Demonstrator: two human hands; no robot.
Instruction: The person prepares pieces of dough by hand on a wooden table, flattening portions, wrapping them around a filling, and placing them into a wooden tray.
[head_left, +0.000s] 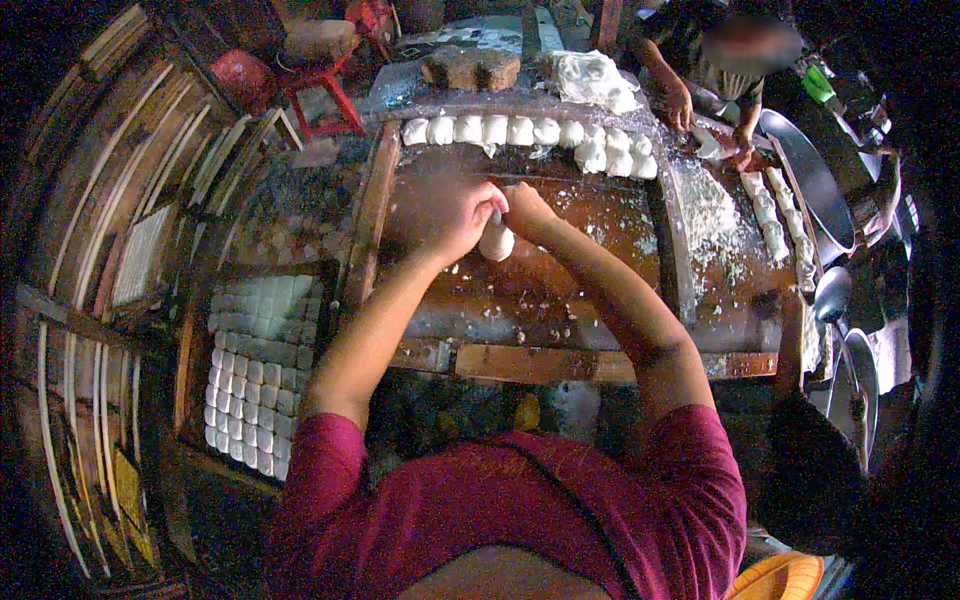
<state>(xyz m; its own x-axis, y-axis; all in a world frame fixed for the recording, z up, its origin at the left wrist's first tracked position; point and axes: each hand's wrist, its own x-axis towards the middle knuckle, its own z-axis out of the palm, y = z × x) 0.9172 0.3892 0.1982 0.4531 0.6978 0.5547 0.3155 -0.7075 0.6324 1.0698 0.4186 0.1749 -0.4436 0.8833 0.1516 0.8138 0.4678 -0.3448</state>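
A small, rounded white bundle (496,243) hangs below my two hands over the wet brown wooden tabletop (590,260). My left hand (468,217) is closed on the bundle's narrow neck. Close beside it, my right hand (527,211) is closed at the top of the same bundle, its fingertips partly hidden. Beyond my hands, several similar white bundles (495,130) sit in a row along the table's far edge, with a few more in front at the right end. White crumbs are scattered over the tabletop.
At the left stands a tray (328,330) of square white blocks. Right of a wooden divider, white crumbs (708,215) and long white rolls (765,215) lie near a large metal pan (808,180). A co-worker's hands (740,150) handle something white at the far right. A red stool (325,100) stands far left.
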